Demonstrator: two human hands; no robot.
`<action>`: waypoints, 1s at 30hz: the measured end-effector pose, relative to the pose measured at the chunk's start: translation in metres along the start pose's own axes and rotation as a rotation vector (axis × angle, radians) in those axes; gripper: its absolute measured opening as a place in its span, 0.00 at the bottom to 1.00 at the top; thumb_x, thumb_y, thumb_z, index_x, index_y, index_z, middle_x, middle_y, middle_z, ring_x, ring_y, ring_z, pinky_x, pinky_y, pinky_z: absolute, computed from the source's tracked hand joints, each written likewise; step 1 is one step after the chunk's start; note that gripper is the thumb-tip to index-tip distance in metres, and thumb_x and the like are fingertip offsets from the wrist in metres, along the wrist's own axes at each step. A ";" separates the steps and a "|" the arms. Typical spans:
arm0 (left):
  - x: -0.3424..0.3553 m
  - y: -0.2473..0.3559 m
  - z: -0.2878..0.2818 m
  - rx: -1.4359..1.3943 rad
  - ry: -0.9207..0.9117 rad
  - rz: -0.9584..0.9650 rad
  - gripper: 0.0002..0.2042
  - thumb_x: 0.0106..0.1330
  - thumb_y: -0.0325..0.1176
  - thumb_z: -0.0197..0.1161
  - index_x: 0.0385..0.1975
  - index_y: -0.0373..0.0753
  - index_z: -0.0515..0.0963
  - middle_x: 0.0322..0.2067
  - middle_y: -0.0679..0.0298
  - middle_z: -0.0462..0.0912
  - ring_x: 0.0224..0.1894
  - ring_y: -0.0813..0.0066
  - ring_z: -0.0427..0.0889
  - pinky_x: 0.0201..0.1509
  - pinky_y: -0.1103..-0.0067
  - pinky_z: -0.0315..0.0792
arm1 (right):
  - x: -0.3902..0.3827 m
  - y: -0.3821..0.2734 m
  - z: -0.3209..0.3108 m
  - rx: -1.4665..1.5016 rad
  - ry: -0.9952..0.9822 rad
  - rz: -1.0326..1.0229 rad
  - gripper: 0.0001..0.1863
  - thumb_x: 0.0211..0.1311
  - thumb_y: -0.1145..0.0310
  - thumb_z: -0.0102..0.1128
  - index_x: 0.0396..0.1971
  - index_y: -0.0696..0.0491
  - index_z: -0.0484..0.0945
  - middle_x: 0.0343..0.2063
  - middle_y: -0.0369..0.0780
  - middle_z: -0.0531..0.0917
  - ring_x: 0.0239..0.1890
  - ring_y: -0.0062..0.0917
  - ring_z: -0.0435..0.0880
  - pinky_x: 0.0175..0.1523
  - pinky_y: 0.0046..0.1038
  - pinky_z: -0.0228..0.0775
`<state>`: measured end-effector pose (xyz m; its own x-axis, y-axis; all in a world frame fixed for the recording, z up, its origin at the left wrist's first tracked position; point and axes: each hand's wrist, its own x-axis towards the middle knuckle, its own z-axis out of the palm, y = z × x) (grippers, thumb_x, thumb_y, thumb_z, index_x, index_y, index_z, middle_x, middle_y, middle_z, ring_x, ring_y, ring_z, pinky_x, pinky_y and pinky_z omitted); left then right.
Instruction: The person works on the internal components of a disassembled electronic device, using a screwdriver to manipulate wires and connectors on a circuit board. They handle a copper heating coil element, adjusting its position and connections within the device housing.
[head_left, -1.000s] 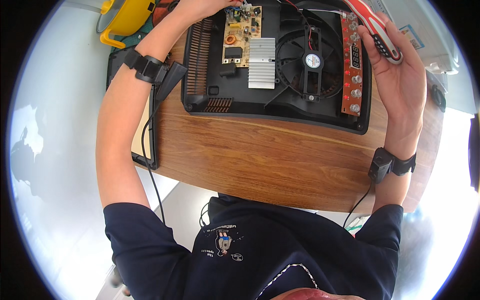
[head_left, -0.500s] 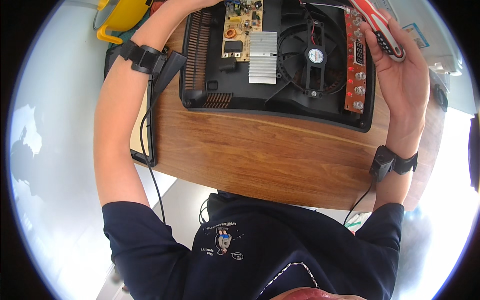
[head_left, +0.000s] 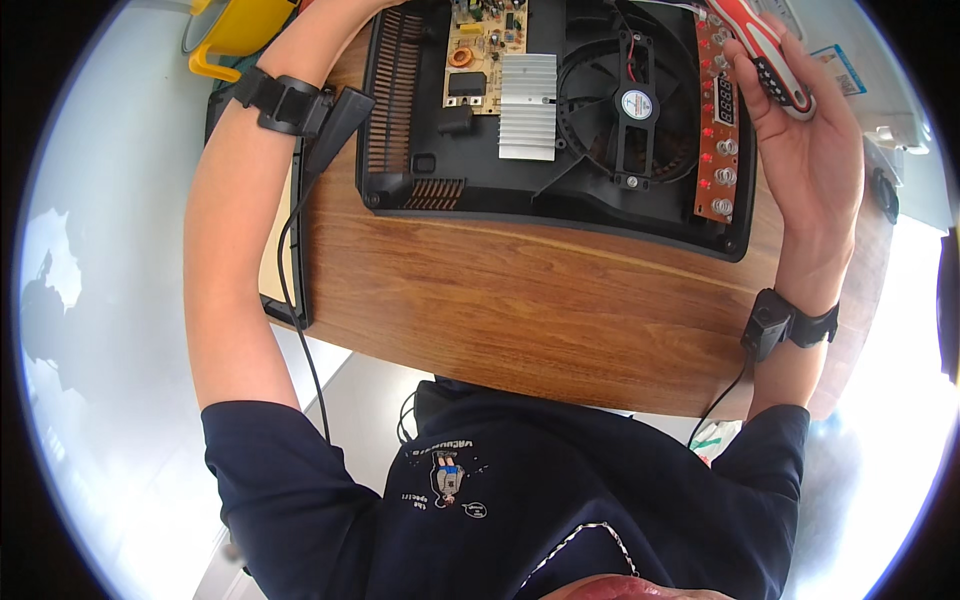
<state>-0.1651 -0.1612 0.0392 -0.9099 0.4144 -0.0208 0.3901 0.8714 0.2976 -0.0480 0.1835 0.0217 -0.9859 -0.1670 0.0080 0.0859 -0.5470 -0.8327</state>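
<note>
A red-and-white screwdriver [head_left: 768,58] with a black handle end lies in my right hand [head_left: 812,150], fingers curled round the handle; its tip is past the top edge. Beside that hand is a brown control board [head_left: 716,160] with a digit display, coil springs and lit red lights. It sits in the right end of an open black appliance housing [head_left: 480,205], along with a fan [head_left: 636,105], a silver heat sink [head_left: 527,105] and a tan circuit board [head_left: 487,40]. My left hand [head_left: 385,4] reaches to the housing's far left; its fingers are cut off by the top edge.
The housing rests on a wooden table [head_left: 500,300]. A yellow container [head_left: 235,40] stands at the far left, near a black-framed panel [head_left: 285,270]. Black cables [head_left: 287,270] run from the bands on both wrists. A white appliance [head_left: 895,130] stands at the right.
The housing and its parts sit slightly higher in the picture, a small shift of the view. My right hand still holds the screwdriver and has barely moved; more of my left hand is cut off.
</note>
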 end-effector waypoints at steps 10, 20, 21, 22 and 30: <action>-0.001 -0.004 0.002 0.024 0.015 0.050 0.04 0.58 0.23 0.74 0.31 0.31 0.86 0.29 0.55 0.90 0.32 0.66 0.89 0.39 0.73 0.81 | -0.003 0.006 0.020 -0.095 0.097 -0.065 0.22 0.77 0.71 0.54 0.60 0.72 0.69 0.54 0.58 0.77 0.53 0.42 0.85 0.57 0.29 0.86; -0.008 -0.010 -0.009 -0.249 0.015 -0.031 0.05 0.65 0.26 0.70 0.37 0.32 0.85 0.34 0.60 0.89 0.39 0.73 0.86 0.46 0.75 0.79 | -0.013 0.008 0.059 -0.098 0.267 -0.158 0.15 0.74 0.71 0.56 0.51 0.68 0.75 0.40 0.49 0.86 0.38 0.30 0.90 0.40 0.19 0.88; -0.012 -0.007 -0.014 -0.231 0.003 -0.031 0.06 0.66 0.27 0.69 0.38 0.32 0.85 0.34 0.60 0.89 0.39 0.74 0.86 0.46 0.76 0.79 | -0.012 0.008 0.060 -0.103 0.256 -0.153 0.15 0.74 0.71 0.57 0.51 0.68 0.75 0.41 0.49 0.86 0.38 0.30 0.90 0.40 0.19 0.88; -0.016 -0.005 -0.018 -0.214 -0.009 -0.031 0.06 0.66 0.27 0.69 0.38 0.31 0.85 0.34 0.60 0.89 0.38 0.74 0.86 0.46 0.76 0.79 | -0.010 0.009 0.060 -0.138 0.263 -0.162 0.15 0.74 0.71 0.57 0.51 0.68 0.75 0.41 0.49 0.86 0.38 0.31 0.90 0.40 0.19 0.88; -0.010 -0.010 -0.009 -0.180 -0.002 -0.030 0.08 0.67 0.31 0.69 0.38 0.33 0.87 0.31 0.58 0.89 0.34 0.72 0.85 0.43 0.74 0.77 | -0.001 0.004 0.005 -0.006 0.024 0.003 0.24 0.78 0.71 0.52 0.63 0.75 0.66 0.61 0.62 0.73 0.59 0.46 0.82 0.63 0.33 0.84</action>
<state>-0.1614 -0.1767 0.0447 -0.9202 0.3900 -0.0343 0.3312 0.8222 0.4629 -0.0462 0.1776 0.0209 -0.9889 -0.1486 -0.0080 0.0882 -0.5419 -0.8358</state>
